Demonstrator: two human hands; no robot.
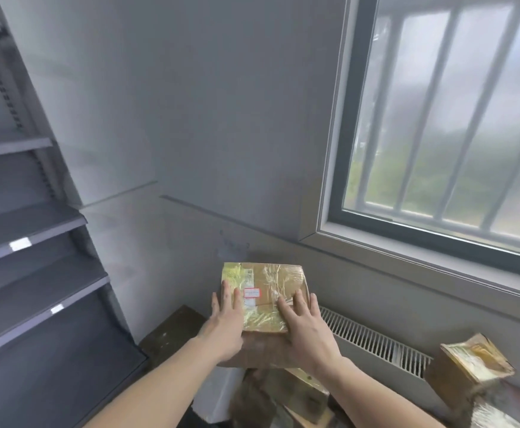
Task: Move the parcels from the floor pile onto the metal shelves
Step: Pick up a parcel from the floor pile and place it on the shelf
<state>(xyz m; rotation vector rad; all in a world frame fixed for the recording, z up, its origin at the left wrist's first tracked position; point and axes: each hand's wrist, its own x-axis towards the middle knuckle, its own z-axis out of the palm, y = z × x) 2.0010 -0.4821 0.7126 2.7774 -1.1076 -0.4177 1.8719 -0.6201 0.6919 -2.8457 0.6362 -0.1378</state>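
A brown cardboard parcel [265,281], wrapped in shiny clear tape and bearing a small red-bordered label, is held up in front of me above the floor pile. My left hand [225,319] holds its near left corner with fingers laid over the top. My right hand [308,330] holds the near right side the same way; both thumbs are hidden. The grey metal shelves [30,225] stand at the left, with several bare tiers showing. More taped parcels [299,393] lie below my arms.
Another taped box [476,364] sits tilted at the lower right. A dark box [172,332] lies by the shelf's foot. A white radiator [373,342] runs along the wall under a barred window [438,118]. The grey wall is straight ahead.
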